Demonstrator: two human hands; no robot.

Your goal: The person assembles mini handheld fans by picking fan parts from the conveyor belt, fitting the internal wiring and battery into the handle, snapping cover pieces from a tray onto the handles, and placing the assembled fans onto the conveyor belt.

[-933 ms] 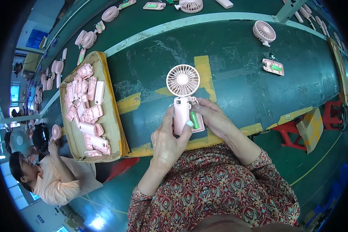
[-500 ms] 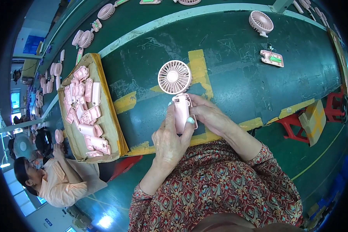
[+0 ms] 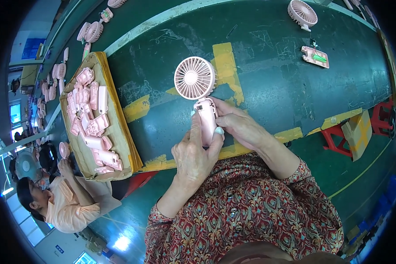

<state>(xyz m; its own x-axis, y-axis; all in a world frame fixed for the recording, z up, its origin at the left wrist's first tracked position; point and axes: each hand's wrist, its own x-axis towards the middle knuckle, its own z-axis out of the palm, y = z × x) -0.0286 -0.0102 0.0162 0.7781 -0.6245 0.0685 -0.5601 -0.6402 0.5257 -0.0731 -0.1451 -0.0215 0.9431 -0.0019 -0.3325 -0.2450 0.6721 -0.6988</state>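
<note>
A pink handheld fan [image 3: 193, 78] is held over the green bench, its round grille pointing away from me. My left hand [image 3: 193, 154] grips the fan's handle, with finger and thumb along the casing [image 3: 205, 119]. On the right side of the handle, my right hand [image 3: 238, 124] closes its fingers around the edge; its fingertips are partly hidden behind the casing. The two handle shells sit against each other with a slight gap on the right edge.
To the left stands a cardboard tray [image 3: 121, 116] of several pink handle shells [image 3: 94, 125]. Another fan head [image 3: 302, 14] lies at the far right, wired to an open shell with a green part [image 3: 316, 57]. A co-worker [image 3: 68, 202] sits at lower left; red stools [image 3: 337, 141] stand at right.
The fan's head has tipped slightly left and the handle has turned a little. My right thumb has moved in against the casing's side. The whole view has shifted a bit.
</note>
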